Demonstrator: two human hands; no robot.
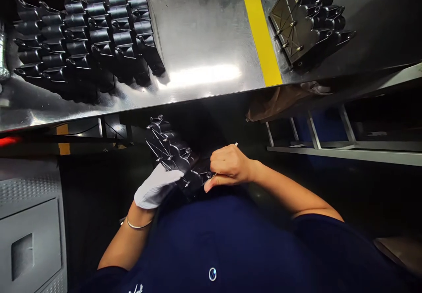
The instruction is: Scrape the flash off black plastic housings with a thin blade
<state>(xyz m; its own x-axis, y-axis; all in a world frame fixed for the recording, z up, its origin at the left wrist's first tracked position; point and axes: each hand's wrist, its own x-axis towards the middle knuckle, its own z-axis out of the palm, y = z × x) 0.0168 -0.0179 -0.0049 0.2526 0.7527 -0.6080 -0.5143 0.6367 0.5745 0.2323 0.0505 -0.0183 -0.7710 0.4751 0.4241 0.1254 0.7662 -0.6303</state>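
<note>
A black moulded plastic part (178, 154) with ribs, rounded bays and small ringed lugs is held in front of my body, below the table edge. My left hand (156, 187), in a white glove, is closed on its lower left side, the thumb lying across its face. My right hand (227, 165) is bare and closed at the part's right end, beside a lug. A thin tool (236, 144) runs through the right fist; only its pale end shows above the fingers, and its kind cannot be made out. The thumb points down along the part's edge.
On the metal table (201, 34) stand rows of similar black parts (89, 38) at left. More black parts (303, 29) sit at right, beyond a yellow stripe (260, 34). A grey plastic case (33, 231) is at lower left, and a metal frame (346, 152) at right.
</note>
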